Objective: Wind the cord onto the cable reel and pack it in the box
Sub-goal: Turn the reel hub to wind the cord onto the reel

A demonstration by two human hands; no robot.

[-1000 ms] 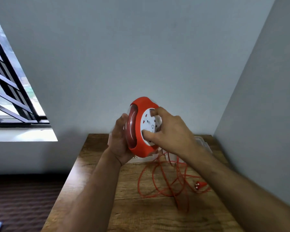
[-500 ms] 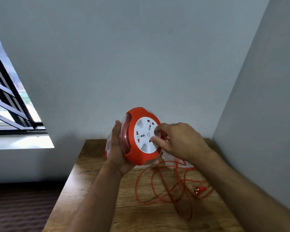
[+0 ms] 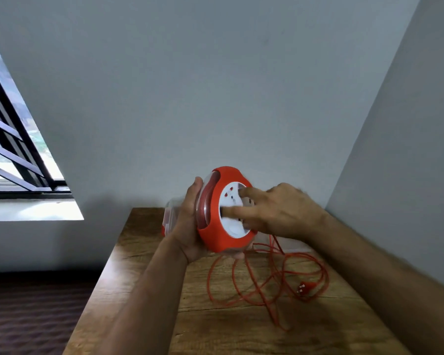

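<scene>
The fingers [image 3: 235,210] of the right hand [image 3: 280,211] are spreading apart and pressing their tips against the white socket face [image 3: 232,221] of the cable reel [image 3: 223,211], the index finger reaching to the upper part of the disc and another finger lying across its middle; the hand is slightly blurred, so the exact contact of the lower fingers is hard to tell. The left hand [image 3: 190,221] is clamping the reel from behind and below, its thumb lying up along the clear back rim and its palm cupping the underside. The reel itself is being held upright in the air above the far end of the wooden table [image 3: 139,278], its orange housing wrapping round the white face, with red turns of cord showing through the clear side. The orange cord [image 3: 254,285] is hanging down from the reel's lower edge and lying in loose, overlapping loops on the table, with its plug [image 3: 304,288] resting at the right of the loops. A clear plastic box [image 3: 171,213] is sitting on the table just behind the left hand, mostly hidden. Grey walls are meeting in the corner behind, and a barred window [image 3: 13,149] is standing at the left.
</scene>
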